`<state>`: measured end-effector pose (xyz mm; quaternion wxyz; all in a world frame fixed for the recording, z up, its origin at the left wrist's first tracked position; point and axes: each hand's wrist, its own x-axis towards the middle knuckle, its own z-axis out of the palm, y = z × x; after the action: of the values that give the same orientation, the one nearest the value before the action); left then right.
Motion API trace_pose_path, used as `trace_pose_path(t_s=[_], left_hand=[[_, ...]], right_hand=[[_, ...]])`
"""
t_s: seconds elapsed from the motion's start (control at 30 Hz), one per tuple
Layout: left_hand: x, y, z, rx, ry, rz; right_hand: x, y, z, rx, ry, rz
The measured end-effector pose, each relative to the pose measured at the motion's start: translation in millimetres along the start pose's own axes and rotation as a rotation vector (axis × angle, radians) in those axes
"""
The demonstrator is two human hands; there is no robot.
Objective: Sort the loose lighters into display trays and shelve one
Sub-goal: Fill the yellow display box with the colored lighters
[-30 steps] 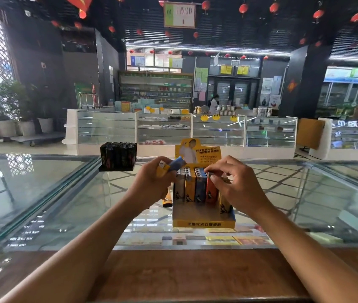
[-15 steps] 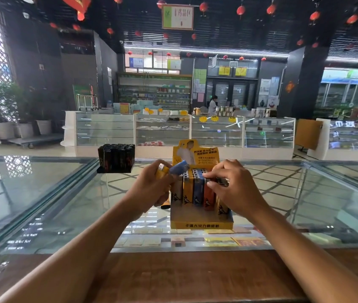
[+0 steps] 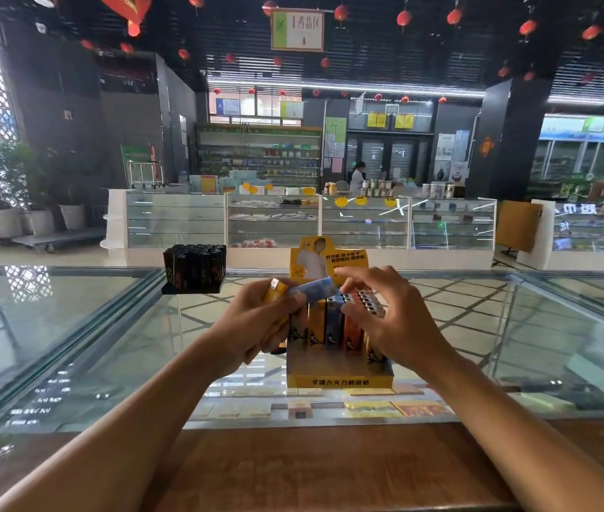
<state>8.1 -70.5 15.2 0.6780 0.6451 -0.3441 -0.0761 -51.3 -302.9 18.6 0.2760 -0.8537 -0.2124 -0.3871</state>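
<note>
- At a shop's glass bench (image 3: 71, 345), two loose lighters are held in the left hand (image 3: 256, 323). One is a yellow lighter (image 3: 275, 294) with its metal cap uppermost, and the other is a blue lighter (image 3: 313, 290) pinned under the thumb.
- The blue lighter is seen lying almost level. Its long axis runs left to right and its free end is pointed at the right hand (image 3: 389, 319).
- The right hand is held open, with fingers spread and gently curved and nothing gripped. Its index finger and thumb are poised above and below the blue lighter's free end, but whether the lighter is touched cannot be made out.
- A handover to the right hand is judged to be the step in hand, since that hand is placed directly over the tray.
- Beneath both hands, a yellow display tray (image 3: 337, 376) of printed cardboard is stood on the glass, with a header card (image 3: 326, 258) rising at its back.
- The tray is packed with standing lighters (image 3: 333, 327), set upright side by side in yellow, blue and orange. Silver caps are shown in a row at the right.
- The lighters are judged to be slim, hard, smooth plastic slabs that could easily slip from a light pinch.
- Well apart to the left, a tray of black lighters (image 3: 194, 267) is set on the glass. A wooden ledge (image 3: 330, 471) is seen along the near edge.
</note>
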Motion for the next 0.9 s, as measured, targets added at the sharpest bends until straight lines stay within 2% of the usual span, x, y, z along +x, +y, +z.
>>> trace_pose_path(t_s=[0.13, 0.27, 0.47, 0.63, 0.77, 0.9], left_hand=[[-1.4, 3.0, 3.1, -0.034, -0.064, -0.087], [-0.7, 5.5, 5.1, -0.026, -0.059, -0.12], [-1.4, 6.1, 7.3, -0.017, 0.004, -0.108], [1.2, 6.1, 3.7, -0.076, 0.032, -0.126], [3.9, 5.1, 0.7, -0.185, 0.031, -0.118], [5.9, 3.2, -1.0, -0.164, 0.072, -0.103]], right_hand=[[1.1, -2.5, 1.7, 0.037, -0.01, -0.058], [1.7, -5.6, 0.7, 0.074, 0.019, -0.043], [2.5, -9.7, -2.1, 0.162, 0.113, 0.09], [3.4, -10.3, -3.3, 0.219, 0.168, 0.13], [3.8, -8.3, -1.8, 0.184, 0.148, 0.14], [5.4, -4.6, 5.5, 0.062, 0.071, 0.088]])
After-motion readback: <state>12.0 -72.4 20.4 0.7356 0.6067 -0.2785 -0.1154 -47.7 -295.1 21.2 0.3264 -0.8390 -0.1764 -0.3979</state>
